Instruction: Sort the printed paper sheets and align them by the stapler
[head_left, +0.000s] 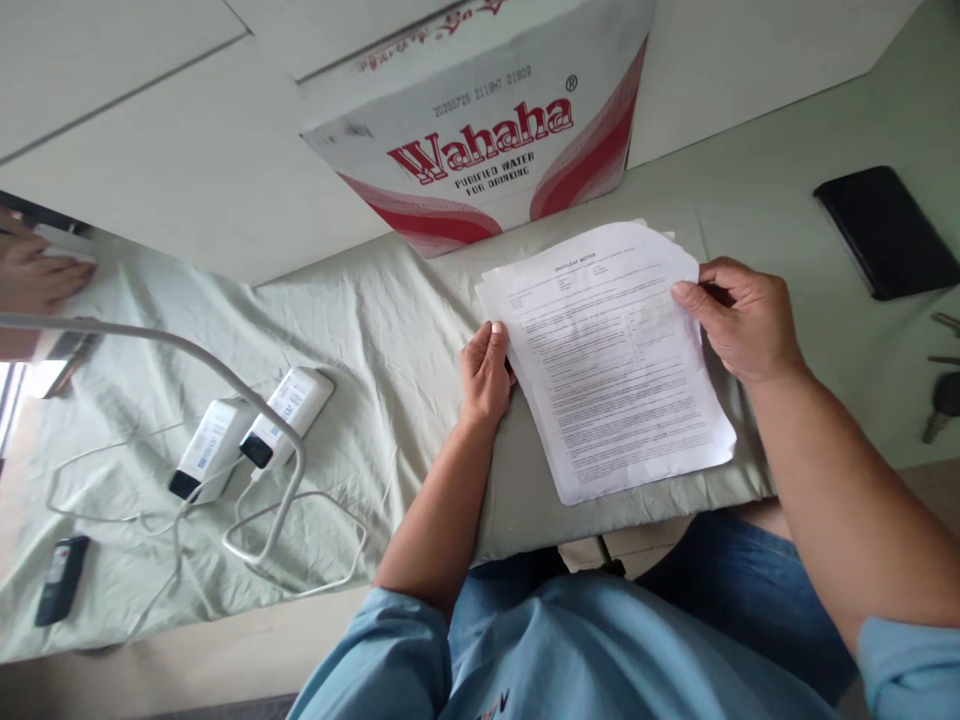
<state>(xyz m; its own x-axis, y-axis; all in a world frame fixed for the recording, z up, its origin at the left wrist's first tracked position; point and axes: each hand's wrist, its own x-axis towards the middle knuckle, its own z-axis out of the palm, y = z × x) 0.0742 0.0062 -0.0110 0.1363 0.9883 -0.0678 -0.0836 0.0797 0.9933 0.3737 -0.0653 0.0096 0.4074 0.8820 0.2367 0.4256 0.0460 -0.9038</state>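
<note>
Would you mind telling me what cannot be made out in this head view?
- Printed sheets, held by the left hand and right hand: text too small to read.
- Sheets beneath the top one: covered by it.
- Keys: cut off by the right edge.
- Another person's hand: cut off at the left edge.

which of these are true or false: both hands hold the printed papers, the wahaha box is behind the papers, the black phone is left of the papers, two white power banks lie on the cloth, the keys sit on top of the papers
1. Both the left hand and the right hand hold the printed papers. True.
2. The Wahaha box stands behind the papers. True.
3. The black phone lies left of the papers. False: it lies to their right.
4. Two white power banks lie on the cloth. True.
5. The keys sit on top of the papers. False: they lie apart, at the far right edge.
</note>
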